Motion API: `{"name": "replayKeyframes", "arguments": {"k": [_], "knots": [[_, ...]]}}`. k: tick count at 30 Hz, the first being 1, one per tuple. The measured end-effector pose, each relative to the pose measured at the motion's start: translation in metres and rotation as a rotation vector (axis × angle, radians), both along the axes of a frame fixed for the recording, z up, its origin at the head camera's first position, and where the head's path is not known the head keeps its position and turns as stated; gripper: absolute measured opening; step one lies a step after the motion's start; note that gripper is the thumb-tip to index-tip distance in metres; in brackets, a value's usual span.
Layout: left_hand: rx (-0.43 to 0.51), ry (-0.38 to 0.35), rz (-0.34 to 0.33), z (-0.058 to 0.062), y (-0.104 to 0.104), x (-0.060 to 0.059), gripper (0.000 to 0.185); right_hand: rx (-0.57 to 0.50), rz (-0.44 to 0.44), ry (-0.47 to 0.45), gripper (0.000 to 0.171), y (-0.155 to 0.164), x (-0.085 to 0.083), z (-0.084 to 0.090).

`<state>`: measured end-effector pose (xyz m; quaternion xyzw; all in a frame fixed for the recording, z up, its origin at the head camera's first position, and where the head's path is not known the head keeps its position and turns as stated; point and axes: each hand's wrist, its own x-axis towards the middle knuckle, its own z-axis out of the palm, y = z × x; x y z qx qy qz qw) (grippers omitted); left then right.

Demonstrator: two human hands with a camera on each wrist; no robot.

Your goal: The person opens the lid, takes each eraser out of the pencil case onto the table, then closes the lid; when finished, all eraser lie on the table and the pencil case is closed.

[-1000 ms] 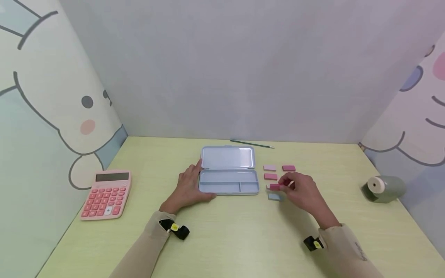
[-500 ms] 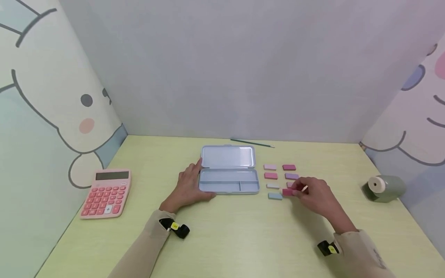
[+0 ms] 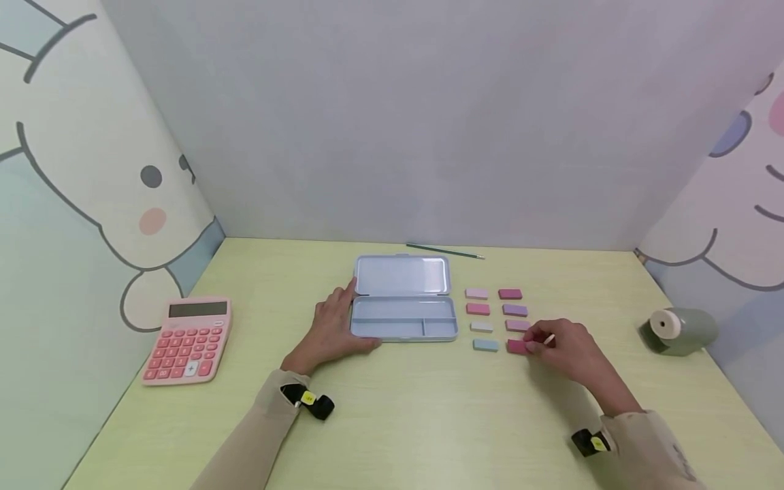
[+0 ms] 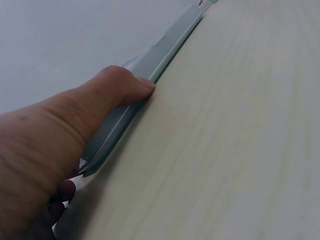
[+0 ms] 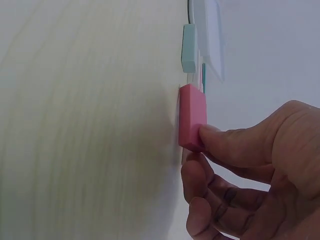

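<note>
Pink eraser (image 3: pixel 516 346) pinched in right hand (image 3: pixel 563 350) on desk (image 3: pixel 429 408) beside blue eraser (image 3: pixel 485 345), left hand (image 3: pixel 333 327) spread flat against open pencil case (image 3: pixel 404 316), mid-desk.

So the right hand (image 5: pixel 250 170) pinches a pink eraser (image 5: pixel 192 117) between thumb and fingers, right against the pale wooden table (image 5: pixel 85 125). A light blue eraser (image 5: pixel 189 48) lies just beyond the pink one.

Yellow-green desk (image 3: pixel 429 422), grey wall (image 3: pixel 429 122), cartoon side panels (image 3: pixel 73 204).
</note>
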<state>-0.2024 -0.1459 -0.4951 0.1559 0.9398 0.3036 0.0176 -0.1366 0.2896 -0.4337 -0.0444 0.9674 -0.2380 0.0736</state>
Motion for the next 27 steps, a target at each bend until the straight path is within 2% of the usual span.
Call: {"name": "replayKeyframes", "arguments": {"k": [16,23,27], "knots": [[0.001,-0.021,0.002,0.004,0.001,0.001,0.136,0.012,-0.017,-0.017,0.011,0.003,-0.007,-0.007],[-0.004,-0.018,0.001,0.004,0.002,0.001,0.136,0.01,-0.003,0.008,0.009,0.002,-0.008,-0.003],[0.001,-0.014,-0.002,0.004,0.001,0.002,0.136,-0.006,0.014,0.037,0.013,-0.006,-0.015,0.003]]}}
